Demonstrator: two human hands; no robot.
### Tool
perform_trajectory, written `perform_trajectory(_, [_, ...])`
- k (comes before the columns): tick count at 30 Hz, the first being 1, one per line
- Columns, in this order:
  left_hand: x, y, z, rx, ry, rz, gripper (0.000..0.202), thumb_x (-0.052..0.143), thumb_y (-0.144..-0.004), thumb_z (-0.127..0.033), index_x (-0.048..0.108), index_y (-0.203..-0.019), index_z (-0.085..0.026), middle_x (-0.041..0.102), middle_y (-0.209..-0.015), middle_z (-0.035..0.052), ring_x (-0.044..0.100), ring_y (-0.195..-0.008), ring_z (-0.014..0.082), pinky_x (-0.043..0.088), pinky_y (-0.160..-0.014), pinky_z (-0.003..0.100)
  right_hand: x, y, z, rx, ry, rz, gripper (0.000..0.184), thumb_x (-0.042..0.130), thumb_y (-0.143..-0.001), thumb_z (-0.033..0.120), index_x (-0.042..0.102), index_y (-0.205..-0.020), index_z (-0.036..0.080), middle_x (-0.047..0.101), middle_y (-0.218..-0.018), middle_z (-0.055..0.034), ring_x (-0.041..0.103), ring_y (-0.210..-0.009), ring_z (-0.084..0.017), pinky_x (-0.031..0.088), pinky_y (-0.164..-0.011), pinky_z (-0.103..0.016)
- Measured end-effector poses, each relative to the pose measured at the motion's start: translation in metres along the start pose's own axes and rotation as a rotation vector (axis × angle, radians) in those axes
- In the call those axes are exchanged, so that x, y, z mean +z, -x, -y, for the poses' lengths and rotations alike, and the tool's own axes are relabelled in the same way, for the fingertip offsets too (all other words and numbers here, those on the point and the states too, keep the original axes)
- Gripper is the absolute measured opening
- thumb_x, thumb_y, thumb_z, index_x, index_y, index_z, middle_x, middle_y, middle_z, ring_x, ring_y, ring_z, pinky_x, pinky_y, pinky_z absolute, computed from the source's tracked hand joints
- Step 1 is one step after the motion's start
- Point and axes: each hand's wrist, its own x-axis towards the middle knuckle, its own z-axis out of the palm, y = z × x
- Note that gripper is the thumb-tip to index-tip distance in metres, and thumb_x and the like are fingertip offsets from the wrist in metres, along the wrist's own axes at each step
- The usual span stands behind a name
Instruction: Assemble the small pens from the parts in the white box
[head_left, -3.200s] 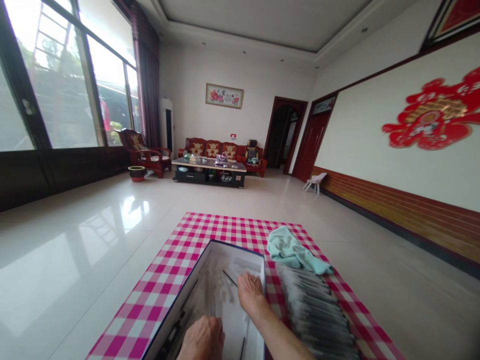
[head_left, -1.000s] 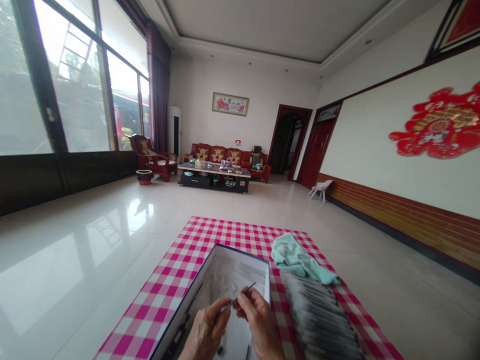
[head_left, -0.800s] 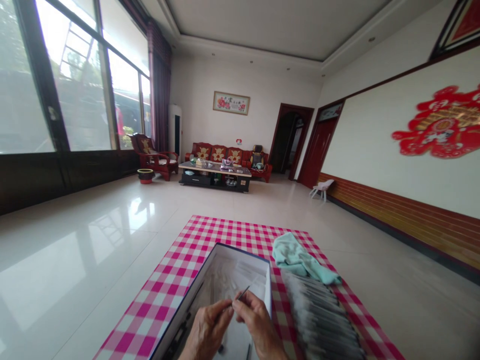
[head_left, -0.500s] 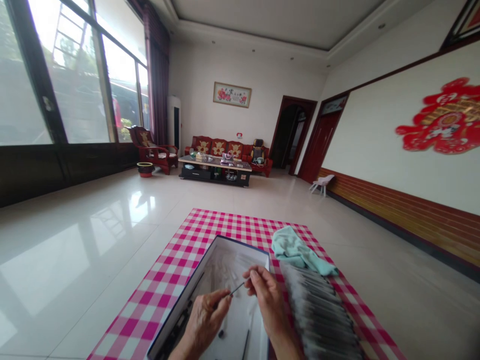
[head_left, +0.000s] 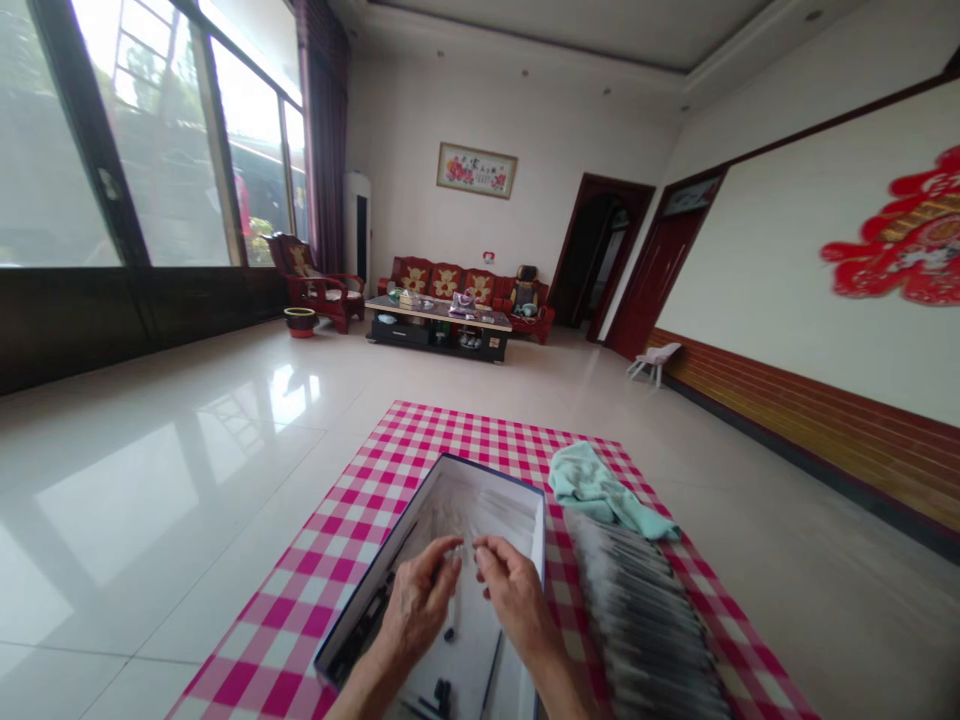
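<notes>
Both my hands are over a shallow white box point(head_left: 538, 545) with a dark blue rim. My left hand point(head_left: 421, 605) is closed in a pinch, thumb against fingers. Facing it, my right hand point(head_left: 511, 590) also pinches, its fingertips a small gap away. Whatever the fingertips hold is too small or blurred to make out. Inside the box are clear plastic pieces point(head_left: 457, 508), a thin dark rod point(head_left: 492, 668) and small black caps point(head_left: 444, 692). A small black piece point(head_left: 448, 634) shows just below my left fingertips. Dark parts point(head_left: 360, 635) line the box's left side.
A large bundle of clear and dark slender sticks point(head_left: 649, 620) lies right of the box. Behind it is a crumpled mint-green cloth point(head_left: 600, 490). All rest on a pink-and-white checked tablecloth point(head_left: 300, 590). A coffee table point(head_left: 439, 335) and sofa point(head_left: 442, 275) stand across the room.
The thin dark rod stretched between my hands earlier no longer shows there. My right hand has moved left and my fingertips are closer together. The view has shifted slightly.
</notes>
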Motion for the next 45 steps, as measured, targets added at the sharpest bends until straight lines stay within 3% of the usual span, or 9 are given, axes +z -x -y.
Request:
perform_trajectory(4, [0.001,-0.001,0.003,-0.009,0.003,-0.06,0.033,0.044,-0.088,-0.039,0.062,-0.101,-0.014,0.057,-0.059,-0.001,0.054,-0.054,0.0129,0.043,-0.053,0.02,0.003,0.015,-0.015,-0.144,0.396,0.229,0.019,0.053,-0.073,0.015,0.069,-0.082,0.019,0.066,-0.085,-0.0061,0.062,-0.081,-0.021,0.046,-0.076,-0.03])
perform_trajectory(9, [0.002,-0.002,0.003,0.006,-0.003,-0.084,0.03,0.044,-0.088,-0.038,0.063,-0.097,-0.015,0.058,-0.059,-0.0012,0.056,-0.054,0.0127,0.044,-0.052,0.02,0.008,0.043,-0.021,-0.184,0.519,0.218,0.024,0.049,-0.075,0.016,0.063,-0.093,0.023,0.067,-0.091,-0.006,0.061,-0.087,-0.022,0.045,-0.076,-0.028])
perform_trajectory(13, [0.001,0.001,0.003,0.019,-0.031,-0.098,0.029,0.046,-0.087,-0.036,0.065,-0.097,-0.016,0.063,-0.06,0.0002,0.059,-0.055,0.0135,0.046,-0.054,0.02,0.007,0.041,-0.016,-0.234,0.521,0.206,0.023,0.053,-0.071,0.015,0.063,-0.089,0.026,0.068,-0.09,-0.0052,0.061,-0.085,-0.022,0.045,-0.074,-0.027])
perform_trajectory(16, [0.0,0.01,0.008,0.047,-0.08,-0.13,0.027,0.049,-0.085,-0.035,0.067,-0.099,-0.018,0.069,-0.071,0.0032,0.064,-0.065,0.016,0.049,-0.062,0.022,0.005,0.027,-0.015,-0.199,0.476,0.185,0.018,0.051,-0.07,0.013,0.063,-0.077,0.025,0.068,-0.075,-0.0029,0.062,-0.074,-0.02,0.045,-0.067,-0.026])
perform_trajectory(19, [-0.001,0.022,0.016,0.178,-0.217,-0.172,0.024,0.048,-0.086,-0.033,0.066,-0.099,-0.023,0.071,-0.083,0.0038,0.066,-0.075,0.0165,0.051,-0.067,0.022,0.001,0.017,-0.016,-0.128,0.355,0.121,0.012,0.05,-0.073,0.015,0.061,-0.076,0.021,0.066,-0.067,-0.0021,0.062,-0.064,-0.018,0.045,-0.059,-0.025])
perform_trajectory(23, [-0.003,0.033,0.018,0.253,-0.38,-0.102,0.025,0.044,-0.09,-0.029,0.065,-0.103,-0.026,0.068,-0.076,0.0014,0.066,-0.071,0.0151,0.05,-0.063,0.022,-0.003,0.019,-0.017,-0.058,0.147,0.008,0.013,0.053,-0.076,0.026,0.06,-0.081,0.017,0.067,-0.071,-0.005,0.061,-0.062,-0.018,0.046,-0.056,-0.024])
perform_trajectory(27, [-0.002,0.033,0.017,0.244,-0.429,-0.024,0.027,0.04,-0.091,-0.027,0.063,-0.105,-0.026,0.066,-0.074,0.0008,0.064,-0.07,0.0154,0.049,-0.061,0.022,-0.005,0.025,-0.016,-0.027,0.035,-0.007,0.021,0.055,-0.077,0.031,0.063,-0.089,0.015,0.068,-0.077,-0.0073,0.062,-0.067,-0.019,0.049,-0.06,-0.026])
perform_trajectory(40, [-0.002,0.031,0.01,0.193,-0.449,0.131,0.027,0.04,-0.09,-0.024,0.062,-0.105,-0.03,0.062,-0.072,0.0001,0.062,-0.068,0.0152,0.045,-0.06,0.023,-0.004,0.028,-0.018,-0.169,0.069,0.055,0.017,0.054,-0.08,0.022,0.067,-0.089,0.018,0.068,-0.081,-0.0056,0.064,-0.073,-0.018,0.05,-0.066,-0.024])
perform_trajectory(45, [-0.002,0.031,0.01,0.238,-0.491,0.121,0.025,0.041,-0.09,-0.024,0.064,-0.099,-0.027,0.061,-0.068,0.0,0.061,-0.064,0.0138,0.044,-0.056,0.02,-0.003,0.028,-0.015,-0.227,0.12,0.058,0.017,0.052,-0.079,0.019,0.068,-0.085,0.018,0.065,-0.077,-0.0045,0.062,-0.069,-0.017,0.049,-0.062,-0.022])
